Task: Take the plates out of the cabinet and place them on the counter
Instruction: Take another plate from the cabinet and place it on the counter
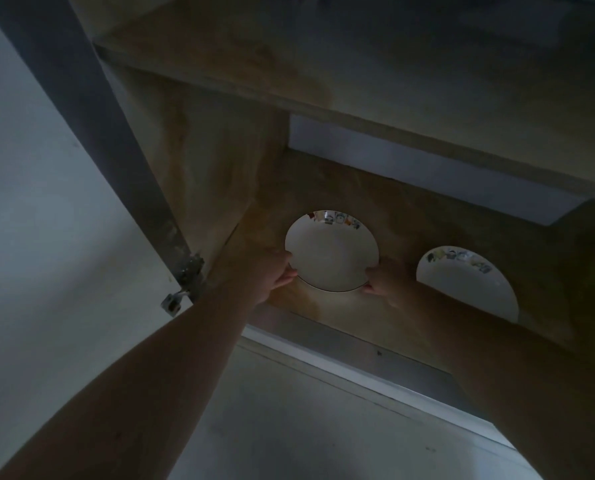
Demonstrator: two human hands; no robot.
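A white plate with a small coloured print along its far rim lies on the lower shelf of the open cabinet, a thin shadow under its near edge. My left hand grips its left rim. My right hand grips its right rim. A second white plate with the same print lies on the shelf to the right, partly hidden behind my right forearm.
The cabinet door stands open at the left, its metal hinge near my left wrist. An upper shelf juts out above the plates. The shelf's front edge runs below my hands. The scene is dim.
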